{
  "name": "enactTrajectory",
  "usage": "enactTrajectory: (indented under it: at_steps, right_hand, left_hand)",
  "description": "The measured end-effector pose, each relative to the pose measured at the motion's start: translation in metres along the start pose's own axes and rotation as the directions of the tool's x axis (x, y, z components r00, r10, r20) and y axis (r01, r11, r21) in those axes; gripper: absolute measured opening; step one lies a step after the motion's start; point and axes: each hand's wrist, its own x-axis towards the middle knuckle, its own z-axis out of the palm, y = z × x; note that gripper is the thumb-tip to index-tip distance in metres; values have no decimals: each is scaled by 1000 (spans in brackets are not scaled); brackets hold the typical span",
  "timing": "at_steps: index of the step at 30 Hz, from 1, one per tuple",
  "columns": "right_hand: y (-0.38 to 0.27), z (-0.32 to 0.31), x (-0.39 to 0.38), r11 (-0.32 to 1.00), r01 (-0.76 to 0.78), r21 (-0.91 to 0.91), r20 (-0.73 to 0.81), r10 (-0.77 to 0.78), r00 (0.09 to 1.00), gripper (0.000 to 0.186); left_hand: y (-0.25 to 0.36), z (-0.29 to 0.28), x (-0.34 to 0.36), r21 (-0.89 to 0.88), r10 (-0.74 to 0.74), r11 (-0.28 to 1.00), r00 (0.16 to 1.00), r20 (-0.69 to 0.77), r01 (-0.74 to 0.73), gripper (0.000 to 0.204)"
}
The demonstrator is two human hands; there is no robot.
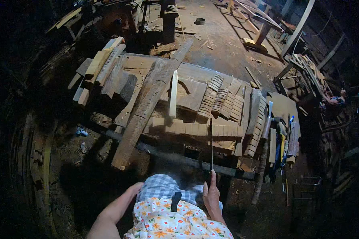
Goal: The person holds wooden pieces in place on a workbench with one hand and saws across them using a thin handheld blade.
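Observation:
My right hand (211,195) grips a thin, dark, long blade-like tool (211,143), held pointing away from me over the bench's near edge. My left hand (137,187) is beside my checked lap cloth, its fingers mostly hidden. Ahead lies a wooden workbench (129,65) with a long rough beam (145,109) set diagonally across it, a pale stick (173,93), notched blocks (209,97) and a grooved board (187,128) along the near side.
Stacked boards (99,65) sit at the bench's left end, and hand tools (283,139) at its right end. A long frame (263,30) stands behind at right, piled wood (311,71) farther right, and a round tin (200,20) on the floor.

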Motion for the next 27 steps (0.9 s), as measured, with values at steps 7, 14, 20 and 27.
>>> enactTrajectory:
  at_steps: [7, 14, 20, 27]
  right_hand:
    - [-9, 2, 0, 998, -53, 14, 12, 53, 999, 70]
    - [-6, -1, 6, 997, -44, 67, -16, 45, 999, 70]
    - [-8, 0, 12, 991, -125, 50, 46, 123, 991, 68]
    - [-4, -5, 8, 996, 65, 65, -94, -59, 994, 68]
  left_hand:
    - [46, -16, -26, 199, 84, 976, 996, 28, -87, 30]
    - [107, -22, -82, 386, 139, 906, 983, 120, -175, 31]
    - [171, 0, -163, 503, 132, 822, 948, 288, -267, 32]
    - [124, 59, 18, 89, 185, 981, 972, -144, -173, 30]
